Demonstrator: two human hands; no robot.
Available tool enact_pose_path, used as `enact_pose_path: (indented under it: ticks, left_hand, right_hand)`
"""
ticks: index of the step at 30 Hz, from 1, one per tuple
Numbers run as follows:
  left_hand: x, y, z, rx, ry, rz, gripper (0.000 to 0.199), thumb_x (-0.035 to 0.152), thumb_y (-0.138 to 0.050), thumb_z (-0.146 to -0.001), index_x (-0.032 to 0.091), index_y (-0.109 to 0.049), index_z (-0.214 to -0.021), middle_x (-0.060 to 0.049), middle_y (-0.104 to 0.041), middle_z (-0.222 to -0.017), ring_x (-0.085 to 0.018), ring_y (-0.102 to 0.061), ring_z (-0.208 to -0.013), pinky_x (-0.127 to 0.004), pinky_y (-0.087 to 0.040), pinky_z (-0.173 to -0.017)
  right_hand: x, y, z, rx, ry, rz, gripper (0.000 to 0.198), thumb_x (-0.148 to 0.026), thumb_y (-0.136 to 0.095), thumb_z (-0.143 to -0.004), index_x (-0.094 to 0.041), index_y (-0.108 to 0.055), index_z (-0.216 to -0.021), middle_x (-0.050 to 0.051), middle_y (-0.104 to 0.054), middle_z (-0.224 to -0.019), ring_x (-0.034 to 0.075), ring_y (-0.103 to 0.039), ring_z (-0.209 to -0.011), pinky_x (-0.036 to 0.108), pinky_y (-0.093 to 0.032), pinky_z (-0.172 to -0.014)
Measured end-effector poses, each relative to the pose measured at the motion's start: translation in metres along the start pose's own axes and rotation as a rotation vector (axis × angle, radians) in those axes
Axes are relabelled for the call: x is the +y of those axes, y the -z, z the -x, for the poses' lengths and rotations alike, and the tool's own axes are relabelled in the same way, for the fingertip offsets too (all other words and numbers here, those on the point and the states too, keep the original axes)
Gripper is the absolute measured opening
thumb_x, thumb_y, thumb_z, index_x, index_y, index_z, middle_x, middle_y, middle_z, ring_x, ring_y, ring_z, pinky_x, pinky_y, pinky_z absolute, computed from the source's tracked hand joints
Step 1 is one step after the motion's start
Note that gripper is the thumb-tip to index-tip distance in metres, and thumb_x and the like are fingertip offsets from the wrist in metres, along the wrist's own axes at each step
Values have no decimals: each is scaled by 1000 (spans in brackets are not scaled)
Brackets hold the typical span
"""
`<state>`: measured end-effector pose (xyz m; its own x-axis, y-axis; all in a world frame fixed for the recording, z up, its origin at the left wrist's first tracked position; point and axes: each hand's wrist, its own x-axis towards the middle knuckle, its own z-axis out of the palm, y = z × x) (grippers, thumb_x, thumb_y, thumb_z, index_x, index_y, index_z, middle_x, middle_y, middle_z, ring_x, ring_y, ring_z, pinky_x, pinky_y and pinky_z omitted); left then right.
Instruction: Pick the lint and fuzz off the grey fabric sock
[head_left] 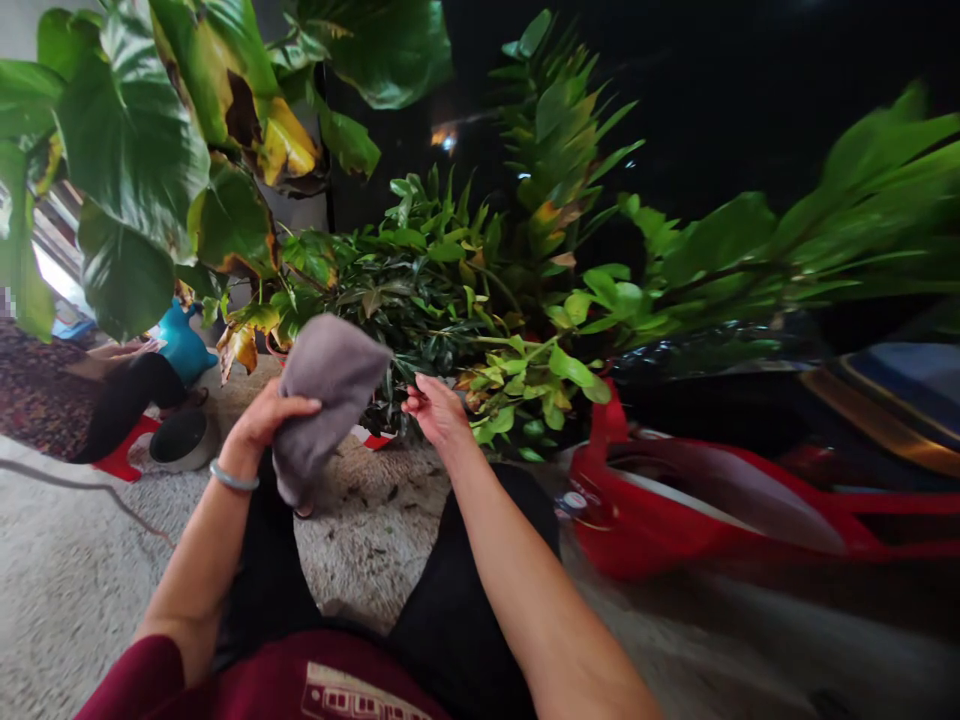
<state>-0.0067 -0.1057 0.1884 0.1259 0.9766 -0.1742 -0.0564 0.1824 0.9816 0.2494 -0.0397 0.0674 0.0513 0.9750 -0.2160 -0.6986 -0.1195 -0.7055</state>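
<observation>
My left hand [264, 420], with a bracelet on its wrist, is closed on a soft grey-mauve cloth [328, 385]. The cloth stands up out of the grip with a pointed corner to the right, and its lower end hangs over my lap. The thumb lies across its front; the other fingers are behind it. To the right of the cloth and apart from it, my right hand [436, 408] is raised with its fingers curled and pinched together. Whatever those fingertips hold, if anything, is too small to make out.
Leafy potted plants [442, 260] stand close in front. A red bag [675, 510] lies open at the right. At the left a seated person [52, 400] is on a red stool [127, 450], beside a dark-lined bucket [180, 440]. A cable [97, 483] crosses the floor.
</observation>
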Motion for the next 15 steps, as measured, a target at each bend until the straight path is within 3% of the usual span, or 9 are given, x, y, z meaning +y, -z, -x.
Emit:
enact_pose_path:
  ticks: [3,5,7,9,11,13,15]
  left_hand:
    - [29,-16,-36,133,-159,200,50,26,-86,-60,16,-75,-108,-6,-80,-96,-28,-75,-97,-34,-60,-89]
    - [22,-28,-56,187,-138,265,44,28,-84,-61,16,-74,-102,-6,-79,-90,-27,-75,-95,-34,-60,-89]
    - [-5,-37,-61,198,-28,248,42,28,-85,-58,17,-74,-97,-5,-78,-83,-27,-75,-87,-36,-62,-84]
    - [-39,-40,-48,131,140,163,42,27,-87,-53,18,-74,-92,-5,-78,-81,-28,-75,-80,-39,-62,-76]
    - [-66,-35,-25,-34,254,102,42,27,-88,-52,22,-76,-92,-6,-80,-85,-30,-75,-81,-39,-61,-75]
    - [-73,-26,-4,-183,273,73,43,27,-88,-52,23,-77,-93,-7,-81,-91,-32,-75,-88,-40,-60,-79]
    - [-60,-16,1,-206,197,86,51,26,-90,-50,21,-77,-99,-9,-81,-97,-34,-75,-95,-41,-60,-85]
  right_hand:
    - [2,2,2,0,-19,10,31,-24,-92,-65,-20,-63,-74,-5,-65,-57,7,-52,-41,22,-52,-44]
    - [4,4,5,-7,-44,22,30,-22,-92,-63,-19,-64,-74,-5,-66,-58,7,-52,-41,22,-53,-45]
    - [5,6,7,-7,-73,38,29,-18,-92,-62,-19,-66,-76,-4,-67,-59,7,-53,-41,22,-54,-45]
    - [5,9,7,5,-99,59,28,-15,-90,-61,-19,-68,-77,-4,-67,-58,8,-54,-41,22,-54,-45]
    - [4,14,6,24,-126,84,28,-13,-89,-60,-18,-68,-77,-3,-67,-57,8,-54,-41,21,-52,-42]
    - [4,18,4,27,-149,100,28,-12,-89,-59,-18,-68,-77,-3,-67,-57,9,-55,-41,20,-49,-40]
    - [4,20,3,19,-149,97,29,-12,-89,-60,-19,-66,-77,-4,-66,-56,9,-54,-41,20,-50,-40]
